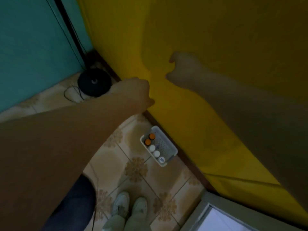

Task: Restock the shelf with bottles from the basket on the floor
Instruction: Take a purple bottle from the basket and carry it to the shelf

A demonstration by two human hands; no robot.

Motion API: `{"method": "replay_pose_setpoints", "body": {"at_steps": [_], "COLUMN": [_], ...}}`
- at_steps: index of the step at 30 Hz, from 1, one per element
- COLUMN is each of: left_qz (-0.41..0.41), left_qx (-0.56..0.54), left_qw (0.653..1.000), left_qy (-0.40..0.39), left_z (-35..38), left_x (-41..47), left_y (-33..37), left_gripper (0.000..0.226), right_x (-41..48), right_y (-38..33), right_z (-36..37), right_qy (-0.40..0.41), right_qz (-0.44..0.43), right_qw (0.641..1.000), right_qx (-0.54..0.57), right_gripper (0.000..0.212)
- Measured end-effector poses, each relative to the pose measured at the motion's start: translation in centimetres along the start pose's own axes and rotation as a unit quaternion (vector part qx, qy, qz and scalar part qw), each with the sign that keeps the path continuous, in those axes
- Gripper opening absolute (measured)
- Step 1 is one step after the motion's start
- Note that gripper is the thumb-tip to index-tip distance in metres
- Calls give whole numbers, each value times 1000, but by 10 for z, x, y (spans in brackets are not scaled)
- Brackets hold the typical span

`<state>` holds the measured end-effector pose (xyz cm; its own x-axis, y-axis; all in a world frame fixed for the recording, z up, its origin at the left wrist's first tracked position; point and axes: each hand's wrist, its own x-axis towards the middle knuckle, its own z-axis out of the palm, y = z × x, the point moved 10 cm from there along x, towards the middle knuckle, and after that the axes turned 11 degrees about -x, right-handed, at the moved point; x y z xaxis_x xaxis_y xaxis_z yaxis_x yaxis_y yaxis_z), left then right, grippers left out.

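Observation:
A small white basket point(164, 142) stands on the tiled floor against the foot of a yellow curtain point(208, 30). In it stand two orange-capped bottles point(149, 139) and three white-capped bottles point(156, 153) in a row along its left side. No shelf is in sight; the curtain fills the wall ahead. My left hand point(135, 91) reaches to the curtain at a fold, its fingertips hidden in the cloth. My right hand point(182, 68) is higher and to the right, fingers curled against the same cloth. Both hands are well above the basket.
A black round device point(94, 84) with a looped cable lies in the corner by a teal wall point(33, 47). My two pale shoes point(129, 207) stand on the patterned tiles just short of the basket. A white-framed surface point(221, 220) sits at bottom right.

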<state>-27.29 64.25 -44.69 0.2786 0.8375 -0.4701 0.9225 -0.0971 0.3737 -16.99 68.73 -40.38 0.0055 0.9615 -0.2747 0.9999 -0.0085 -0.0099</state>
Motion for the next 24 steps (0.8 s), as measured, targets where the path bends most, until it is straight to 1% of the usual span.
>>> {"method": "replay_pose_setpoints", "body": {"at_steps": [1,2,3,5,8,10,13,15,19,22,24], "left_qz": [19,32,43,49,68,101,153,199,296,363,401], "left_qx": [3,5,12,24,47,64,70,59,53,52,56], "left_qw": [999,998,996,992,983,973,957,945,923,899,888], "left_qy": [26,50,73,112,163,198,238,252,239,240,217], "left_z": [-22,-43,-65,-112,-171,-208,-251,-270,-276,-265,-243], "left_x": [-9,-23,-38,-72,-130,-176,-250,-299,-384,-448,-490], "left_y": [7,15,21,37,71,98,143,179,255,312,348], "left_gripper": [30,34,37,36,48,53,51,50,47,48,51], "right_x": [-8,-17,-29,-64,-120,-171,-257,-315,-428,-512,-575], "right_y": [-2,-3,-2,1,15,21,33,42,67,96,122], "right_z": [-27,-50,-80,-142,-211,-258,-324,-364,-416,-427,-423], "right_qy": [18,29,60,105,158,186,240,275,311,322,316], "right_qz": [-11,-18,-21,-4,19,40,89,124,196,262,317], "right_qw": [1000,999,998,994,987,981,966,953,930,909,893], "right_qx": [-14,-13,-10,-3,-28,-30,-19,-16,-21,-33,-45], "right_gripper": [36,36,36,36,40,40,37,36,37,37,36]}}
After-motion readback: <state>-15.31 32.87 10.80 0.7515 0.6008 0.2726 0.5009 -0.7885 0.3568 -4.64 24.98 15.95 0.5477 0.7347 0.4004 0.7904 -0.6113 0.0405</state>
